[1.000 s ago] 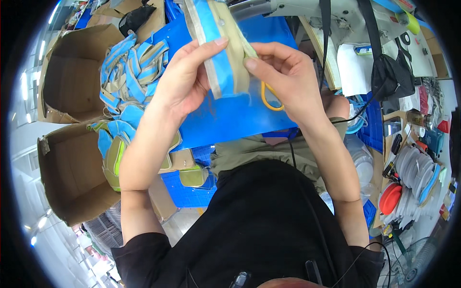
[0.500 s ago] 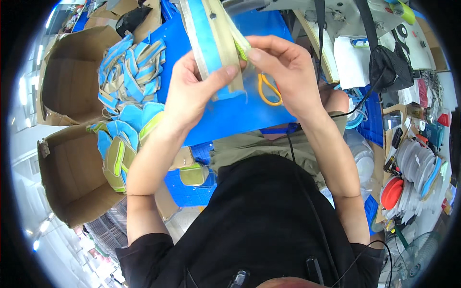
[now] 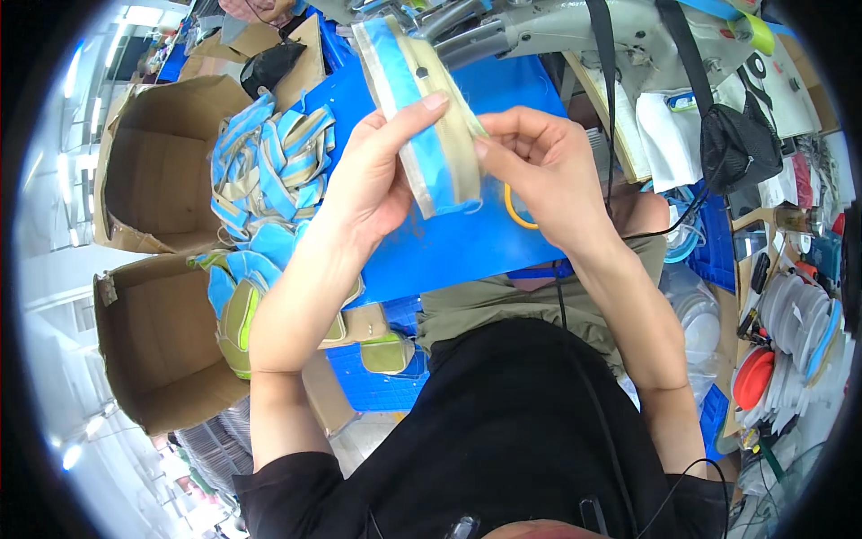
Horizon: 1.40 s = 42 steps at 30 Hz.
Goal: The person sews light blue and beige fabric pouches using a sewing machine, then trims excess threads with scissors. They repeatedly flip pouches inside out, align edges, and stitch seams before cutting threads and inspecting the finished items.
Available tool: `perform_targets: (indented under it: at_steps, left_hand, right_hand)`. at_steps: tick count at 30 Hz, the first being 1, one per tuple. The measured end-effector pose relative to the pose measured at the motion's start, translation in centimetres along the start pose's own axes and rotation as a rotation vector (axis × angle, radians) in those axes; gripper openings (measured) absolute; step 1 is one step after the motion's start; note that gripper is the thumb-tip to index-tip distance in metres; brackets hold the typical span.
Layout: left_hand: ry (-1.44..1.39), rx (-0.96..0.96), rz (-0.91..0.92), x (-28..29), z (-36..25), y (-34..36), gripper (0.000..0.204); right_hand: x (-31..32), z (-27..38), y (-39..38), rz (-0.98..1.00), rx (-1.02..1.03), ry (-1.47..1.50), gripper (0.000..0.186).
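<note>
A fabric band (image 3: 435,162) with blue, beige and whitish lengthwise stripes hangs in front of me over the blue table (image 3: 404,260). My left hand (image 3: 377,171) grips it from the left, thumb pressed on its front face and fingers behind. On the band's right edge, my right hand (image 3: 543,171) pinches the fabric between thumb and bent fingers. The band's lower end is frayed, and a small dark dot marks its beige part. Behind my right hand lies an orange scissors handle (image 3: 516,214), mostly hidden.
A heap of blue-and-beige bands (image 3: 274,166) lies at the table's left, with green-trimmed fabric pieces (image 3: 238,314) nearer me. Two open cardboard boxes (image 3: 148,332) stand beyond. A grey sewing machine (image 3: 557,40) spans the far side. Black straps and a mesh pouch (image 3: 741,148) hang right.
The whole view has shifted, so things sit lower and farther right. My left thumb has moved up the band. My right fingers still pinch its edge, and the yellow-green strip there hardly shows now.
</note>
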<state>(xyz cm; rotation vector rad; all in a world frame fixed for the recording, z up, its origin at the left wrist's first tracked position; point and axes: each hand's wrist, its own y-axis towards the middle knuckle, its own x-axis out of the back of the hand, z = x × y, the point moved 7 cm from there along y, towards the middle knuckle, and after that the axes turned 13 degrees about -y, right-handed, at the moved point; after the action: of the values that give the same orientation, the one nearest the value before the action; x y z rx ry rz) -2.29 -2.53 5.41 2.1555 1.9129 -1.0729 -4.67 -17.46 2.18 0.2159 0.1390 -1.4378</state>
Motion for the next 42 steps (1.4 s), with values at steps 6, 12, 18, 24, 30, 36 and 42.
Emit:
perform_targets:
  at_steps: [6, 12, 18, 24, 30, 36, 42]
  left_hand:
    - [0.069, 0.027, -0.009, -0.1, -0.1, 0.7, 0.023]
    - [0.046, 0.052, -0.013, -0.4, -1.0, 1.0, 0.022]
    - [0.052, 0.058, 0.014, 0.3, -2.5, 3.3, 0.026]
    - [0.071, 0.046, -0.012, 0.0, -2.9, 3.6, 0.021]
    - [0.103, 0.017, 0.01, 0.3, -3.6, 4.6, 0.025]
    - [0.131, -0.038, 0.017, 0.0, -4.4, 4.7, 0.027]
    - [0.075, -0.039, 0.055, 0.7, -3.5, 2.9, 0.029]
  right_hand:
    - [-0.4, 0.4, -0.3, 0.007, -0.039, 0.072, 0.016]
    - [-0.8, 0.7, 0.5, -0.001, -0.002, 0.147, 0.015]
    - [-1.3, 0.2, 2.9, 0.022, -0.026, 0.165, 0.016]
    - [-1.3, 0.1, 3.3, 0.001, -0.017, 0.12, 0.017]
    - [-1.3, 0.2, 3.8, 0.006, -0.001, 0.076, 0.017]
    - [-1.4, 0.2, 6.0, -0.016, 0.026, 0.062, 0.017]
    - [-0.8, 0.8, 6.0, -0.064, 0.09, -0.15, 0.018]
